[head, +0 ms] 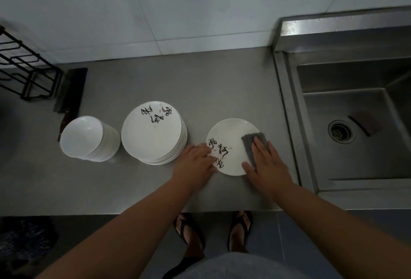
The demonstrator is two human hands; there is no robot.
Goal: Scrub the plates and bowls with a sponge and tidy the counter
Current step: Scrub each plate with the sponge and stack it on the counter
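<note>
Plate scrubbing, steel counter (138, 192).
Single plate (231, 132) beside sink (347, 136); right hand (268, 164) flat, fingers extended, pressing grey sponge (250, 138) onto it; left hand (194, 164) loosely curled, steadying its rim. Plate stack (146, 136), bowl stack (85, 137) left.

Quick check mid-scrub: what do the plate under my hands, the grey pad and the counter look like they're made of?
Plate: probably glazed ceramic, glossy white with black brush lettering. Grey pad: soft sponge or scouring cloth, matte, flattened under the right hand. Counter: looks like brushed stainless steel, dull grey sheen matching the sink.
</note>
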